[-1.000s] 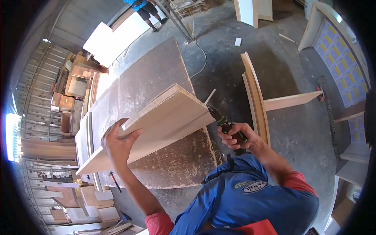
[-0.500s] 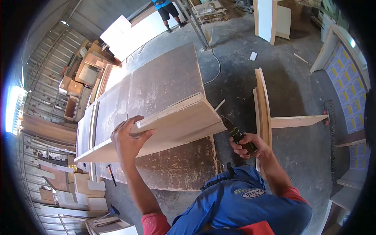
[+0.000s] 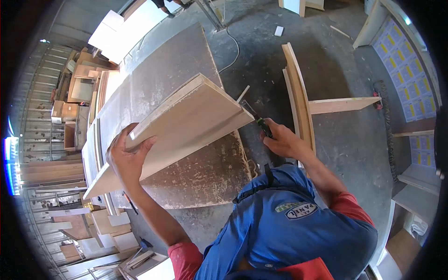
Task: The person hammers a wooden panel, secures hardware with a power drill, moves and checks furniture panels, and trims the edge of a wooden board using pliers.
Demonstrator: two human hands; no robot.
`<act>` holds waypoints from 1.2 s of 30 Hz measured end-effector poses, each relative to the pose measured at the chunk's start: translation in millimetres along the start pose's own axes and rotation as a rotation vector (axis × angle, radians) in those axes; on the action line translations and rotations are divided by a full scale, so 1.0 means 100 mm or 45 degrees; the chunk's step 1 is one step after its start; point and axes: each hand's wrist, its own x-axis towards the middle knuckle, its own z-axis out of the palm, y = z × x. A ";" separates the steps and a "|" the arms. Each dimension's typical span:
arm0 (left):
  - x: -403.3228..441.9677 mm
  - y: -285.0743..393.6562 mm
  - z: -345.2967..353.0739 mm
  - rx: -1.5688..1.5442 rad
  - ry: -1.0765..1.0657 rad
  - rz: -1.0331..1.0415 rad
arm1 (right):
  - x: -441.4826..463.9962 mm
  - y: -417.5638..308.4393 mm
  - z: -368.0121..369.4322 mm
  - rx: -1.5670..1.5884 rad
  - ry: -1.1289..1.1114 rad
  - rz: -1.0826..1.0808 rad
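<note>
My left hand [image 3: 126,151] grips a long pale wooden panel [image 3: 186,123] by its upper edge, fingers behind and thumb on the face. The panel is tilted above a worn brown worktable [image 3: 186,182]. In my right hand [image 3: 280,138] is a hand tool [image 3: 262,125] with a black-and-green handle and a slim metal shaft; its exact kind is unclear. The tool's metal end is beside the panel's right end, and I cannot tell whether they touch. A thin pale strip [image 3: 243,93] sticks out behind that end.
Right of the table stands a wooden frame piece [image 3: 298,93] with a crossboard [image 3: 345,105]. A broom [image 3: 386,126] lies beyond it. A hammer [image 3: 130,203] is at the table's left edge. Board offcuts [image 3: 100,233] lean by the left wall. Another person's legs [image 3: 165,8] show at the top.
The panel's right end has swung left and up in view, and the view has shifted. My right hand has turned, bringing the tool's metal end alongside the panel's end.
</note>
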 end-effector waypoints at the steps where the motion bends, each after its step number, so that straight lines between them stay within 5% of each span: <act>1: 0.00 -0.03 0.00 0.023 -0.010 0.027 | -0.02 -0.05 -0.01 -0.123 0.062 0.047; 7: -0.03 0.03 0.01 -0.030 0.007 -0.027 | 0.03 0.10 0.14 0.885 -0.386 -0.084; 11: -0.03 -0.03 0.03 -0.022 0.032 -0.036 | 0.09 0.18 0.15 0.397 -0.223 -0.119; 13: 0.00 -0.01 0.00 0.037 0.065 0.006 | 0.03 0.11 0.12 0.889 -0.287 -0.065; 17: -0.01 0.05 -0.03 0.118 0.095 0.089 | 0.00 0.07 -0.04 1.260 -0.468 0.111; 19: -0.01 0.07 -0.03 0.111 0.094 0.117 | 0.08 0.24 -0.01 1.850 -0.793 0.055; 20: -0.01 0.07 -0.03 0.109 0.103 0.114 | 0.10 0.32 0.08 1.840 -0.797 0.052; 22: -0.01 0.07 -0.05 0.123 0.049 0.093 | 0.13 0.49 0.29 2.612 -1.190 -0.007; 26: -0.04 0.05 -0.02 0.081 0.097 0.089 | 0.19 0.44 0.52 2.760 -1.213 -0.202; 28: -0.04 0.04 -0.03 0.104 0.088 0.125 | 0.18 0.41 0.46 2.727 -1.117 -0.183; 30: -0.03 0.04 -0.04 0.106 0.090 0.134 | 0.18 0.44 0.30 2.305 -0.628 -0.018; 31: -0.02 0.04 -0.03 0.102 0.097 0.142 | 0.15 0.31 0.17 1.740 -0.311 0.086; 32: -0.01 0.04 -0.03 0.100 0.089 0.138 | 0.21 0.41 0.14 1.741 -0.308 0.096; 34: 0.02 0.04 -0.02 0.111 0.107 0.124 | 0.26 0.66 0.09 0.295 0.204 0.038; 36: 0.06 0.02 0.01 0.075 0.086 0.109 | 0.21 0.72 0.05 0.440 0.225 -0.016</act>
